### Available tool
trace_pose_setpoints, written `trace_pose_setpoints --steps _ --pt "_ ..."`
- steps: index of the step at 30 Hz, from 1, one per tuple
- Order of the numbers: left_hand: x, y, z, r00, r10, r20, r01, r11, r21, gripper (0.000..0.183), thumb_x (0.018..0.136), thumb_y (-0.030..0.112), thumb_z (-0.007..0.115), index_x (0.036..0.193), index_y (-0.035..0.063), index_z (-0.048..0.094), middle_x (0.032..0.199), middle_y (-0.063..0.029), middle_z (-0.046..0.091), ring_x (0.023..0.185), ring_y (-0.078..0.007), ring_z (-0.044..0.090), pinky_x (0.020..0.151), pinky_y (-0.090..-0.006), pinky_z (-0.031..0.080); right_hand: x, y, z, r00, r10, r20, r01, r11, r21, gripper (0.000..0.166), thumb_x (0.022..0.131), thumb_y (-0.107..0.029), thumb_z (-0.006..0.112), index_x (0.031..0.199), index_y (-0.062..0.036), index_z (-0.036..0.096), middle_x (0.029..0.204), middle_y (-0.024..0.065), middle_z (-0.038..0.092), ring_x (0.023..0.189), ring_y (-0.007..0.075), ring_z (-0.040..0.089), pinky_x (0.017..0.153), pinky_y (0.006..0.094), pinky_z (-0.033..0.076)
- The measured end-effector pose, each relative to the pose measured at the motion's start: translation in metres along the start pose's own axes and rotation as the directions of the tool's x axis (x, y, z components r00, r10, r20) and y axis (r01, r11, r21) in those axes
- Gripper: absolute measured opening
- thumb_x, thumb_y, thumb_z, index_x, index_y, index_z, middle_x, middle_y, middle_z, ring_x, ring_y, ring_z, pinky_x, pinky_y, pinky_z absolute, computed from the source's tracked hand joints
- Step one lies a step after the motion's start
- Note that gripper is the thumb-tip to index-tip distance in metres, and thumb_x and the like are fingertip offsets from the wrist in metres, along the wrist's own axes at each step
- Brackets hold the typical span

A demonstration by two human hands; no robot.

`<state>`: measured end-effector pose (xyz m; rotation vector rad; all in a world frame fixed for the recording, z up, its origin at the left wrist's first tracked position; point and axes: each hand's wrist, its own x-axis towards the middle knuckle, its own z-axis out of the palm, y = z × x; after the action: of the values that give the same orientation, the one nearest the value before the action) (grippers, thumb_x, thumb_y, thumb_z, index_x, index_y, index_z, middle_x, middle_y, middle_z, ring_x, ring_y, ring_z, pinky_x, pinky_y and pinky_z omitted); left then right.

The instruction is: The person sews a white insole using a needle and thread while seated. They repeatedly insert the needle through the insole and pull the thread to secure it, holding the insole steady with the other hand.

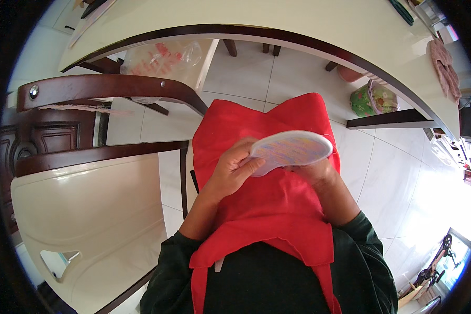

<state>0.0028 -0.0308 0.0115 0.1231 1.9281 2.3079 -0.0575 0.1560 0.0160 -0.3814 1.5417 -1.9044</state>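
A white-edged, insole-shaped textile piece (292, 150) is held above my lap, its upper face covered in multicoloured stitching. My left hand (237, 163) grips its left end, thumb on top and fingers going behind. Under the right part of the piece is my right hand (312, 172), whose fingers are mostly hidden, so what they hold does not show. A thin pale thread (329, 136) loops out past the right edge of the piece. Below it all, a red apron (255, 204) covers my lap.
A cream table (235, 11) with a dark edge curves ahead. To the left stands a cream-backed wooden chair (90, 204). A plastic bag (161, 62) with red print lies beyond its armrest. Under the table is a green patterned basket (371, 99); a pink cloth (442, 68) lies at the table's right.
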Motion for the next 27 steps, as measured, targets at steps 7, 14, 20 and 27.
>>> trace_pose_setpoints --steps 7,14,20,27 --pt "-0.004 0.001 0.000 0.995 -0.084 -0.050 0.077 0.990 -0.118 0.025 0.085 0.006 0.054 0.108 -0.0011 0.052 0.102 -0.0062 0.057 0.093 -0.0132 0.053 0.083 -0.0256 0.041 0.014 0.025 -0.100 0.834 0.334 -0.440 0.042 0.755 0.654 0.011 0.081 -0.009 0.054 0.090 -0.0028 0.055 0.074 -0.0022 0.051 0.047 0.0029 0.036 0.036 0.0152 0.023" --pt "0.002 -0.005 -0.002 0.985 -0.129 -0.114 0.097 0.963 -0.250 0.029 0.084 0.011 0.055 0.110 0.0003 0.051 0.103 -0.0096 0.059 0.092 -0.0158 0.057 0.082 -0.0297 0.045 -0.034 0.066 -0.171 0.759 0.353 -0.547 0.272 0.592 0.759 0.011 0.088 -0.004 0.043 0.087 0.0059 0.050 0.087 0.0120 0.057 0.080 0.0198 0.059 0.074 0.0277 0.054" --pt "0.003 -0.009 -0.007 0.970 -0.215 -0.112 0.157 0.909 -0.386 0.030 0.084 0.009 0.053 0.112 0.0004 0.047 0.101 -0.0110 0.059 0.090 -0.0193 0.059 0.076 -0.0331 0.049 -0.028 0.061 -0.139 0.841 0.362 -0.403 0.247 0.406 0.880 0.009 0.091 -0.009 0.040 0.087 -0.0023 0.045 0.069 0.0013 0.044 0.056 0.0090 0.040 0.051 0.0205 0.043" --pt "-0.001 -0.018 -0.017 0.952 -0.274 -0.136 0.101 0.703 -0.704 0.036 0.085 0.008 0.052 0.119 0.0039 0.042 0.096 -0.0078 0.057 0.082 -0.0171 0.058 0.066 -0.0313 0.051 -0.017 0.048 -0.134 0.858 0.266 -0.439 0.305 0.425 0.853 0.006 0.089 -0.005 0.041 0.084 -0.0032 0.044 0.069 0.0005 0.042 0.055 0.0086 0.037 0.050 0.0196 0.040"
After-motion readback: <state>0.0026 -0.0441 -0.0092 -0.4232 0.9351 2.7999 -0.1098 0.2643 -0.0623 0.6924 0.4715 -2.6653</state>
